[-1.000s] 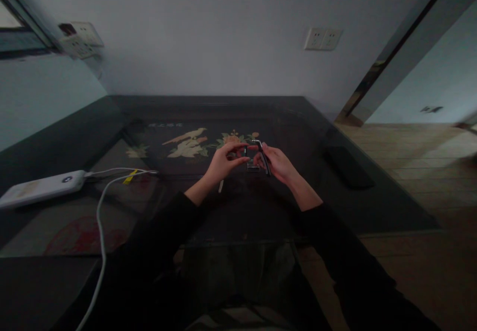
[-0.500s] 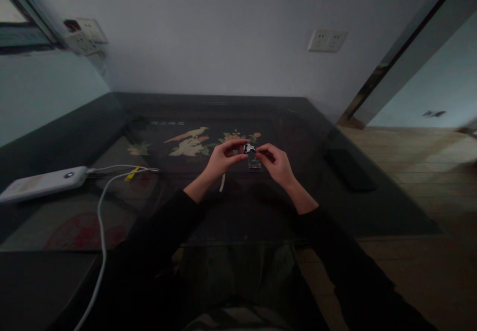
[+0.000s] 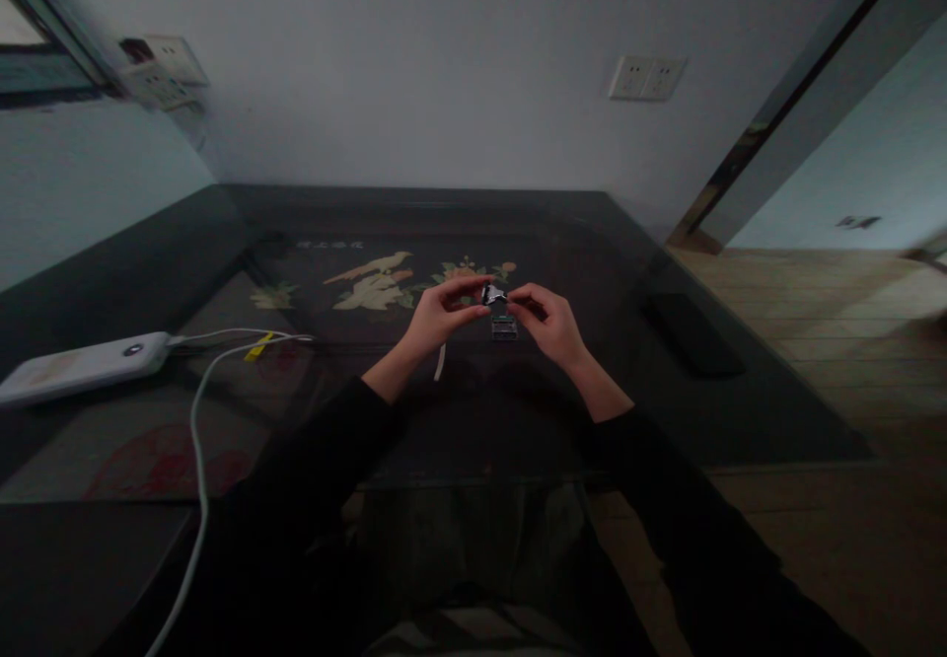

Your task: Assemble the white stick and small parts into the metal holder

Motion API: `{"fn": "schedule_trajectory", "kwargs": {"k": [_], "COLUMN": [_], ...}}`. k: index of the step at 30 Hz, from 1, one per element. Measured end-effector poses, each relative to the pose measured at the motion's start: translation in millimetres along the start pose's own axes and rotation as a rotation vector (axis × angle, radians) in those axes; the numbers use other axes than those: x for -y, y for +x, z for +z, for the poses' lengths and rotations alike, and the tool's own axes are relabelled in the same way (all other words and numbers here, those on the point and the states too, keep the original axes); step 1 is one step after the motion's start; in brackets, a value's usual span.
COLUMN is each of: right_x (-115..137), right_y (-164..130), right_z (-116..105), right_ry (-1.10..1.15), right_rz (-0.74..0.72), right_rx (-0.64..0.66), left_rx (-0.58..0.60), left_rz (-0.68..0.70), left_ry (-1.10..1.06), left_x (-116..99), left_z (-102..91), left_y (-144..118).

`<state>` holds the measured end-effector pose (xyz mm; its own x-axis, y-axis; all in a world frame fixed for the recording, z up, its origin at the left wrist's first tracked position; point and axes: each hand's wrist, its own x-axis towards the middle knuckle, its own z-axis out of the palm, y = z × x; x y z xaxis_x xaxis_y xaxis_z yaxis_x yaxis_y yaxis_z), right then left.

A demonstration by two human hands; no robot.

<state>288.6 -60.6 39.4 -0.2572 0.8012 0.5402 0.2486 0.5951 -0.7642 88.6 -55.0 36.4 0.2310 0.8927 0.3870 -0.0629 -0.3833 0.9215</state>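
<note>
Between my two hands, above the dark table [image 3: 459,420], is a small shiny metal piece [image 3: 493,295] with dark parts; its exact kind is too small to make out. My left hand [image 3: 440,317] pinches its left side between thumb and fingers. From the right, my right hand [image 3: 546,322] pinches its other end with the fingertips. Just below the piece, a small clear rectangular case [image 3: 504,328] lies on the table between the hands. A short white strip [image 3: 440,362] shows under my left wrist.
At the left lies a white power bank [image 3: 89,366] with a white cable [image 3: 198,460] running toward me, tagged by a yellow label [image 3: 258,346]. A dark flat phone-like object [image 3: 692,334] rests at the right. Wall sockets [image 3: 647,78] sit above the table's back edge.
Both hands keep their pinch on the metal piece with hardly any movement. The whole view has shifted very slightly.
</note>
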Motion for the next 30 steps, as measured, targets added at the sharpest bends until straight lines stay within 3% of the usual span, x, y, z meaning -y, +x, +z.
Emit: {"fn": "schedule_trajectory", "kwargs": {"k": [14,30], "right_x": [2.1,-6.0], "right_y": [-0.4,-4.7], "right_z": [0.1,5.9], "right_ry": [-0.048,-0.015], "right_rz": [-0.018,-0.019], "right_rx": [-0.006,0.011], "left_rx": [-0.025,-0.012], "left_rz": [-0.008,0.085], "left_ry": [0.032,0.107], "left_x": [1.2,5.6], "left_z": [-1.3,-1.2], "left_y": [0.4,-2.4]}}
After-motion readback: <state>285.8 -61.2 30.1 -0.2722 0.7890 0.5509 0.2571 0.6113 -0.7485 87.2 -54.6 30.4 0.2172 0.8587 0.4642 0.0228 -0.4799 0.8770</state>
